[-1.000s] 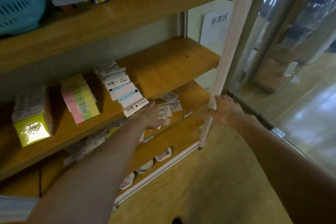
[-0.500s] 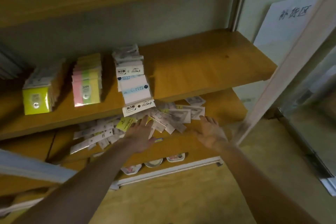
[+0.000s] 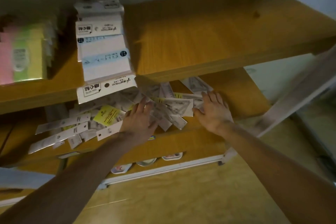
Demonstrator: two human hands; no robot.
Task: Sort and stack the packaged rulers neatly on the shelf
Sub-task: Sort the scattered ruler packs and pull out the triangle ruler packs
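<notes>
A wooden shelving unit with a pale metal frame (image 3: 298,96) stands on a yellowish floor, its lower wooden shelf (image 3: 241,96) strewn with a loose heap of white and yellow packaged rulers (image 3: 109,116). The left hand (image 3: 140,122) lies flat on the heap, fingers straight and spread, gripping nothing; the right hand (image 3: 212,112) rests open at the heap's right edge, fingertips touching a white packet. On the shelf above, a leaning stack of white card packets (image 3: 103,49) overhangs the edge; its printing is upside down and too blurred to read. A pink, green and yellow pack of sticky notes (image 3: 23,56) sits at left, smeared by motion. Small round dishes (image 3: 145,162) peek from below, mostly hidden.
</notes>
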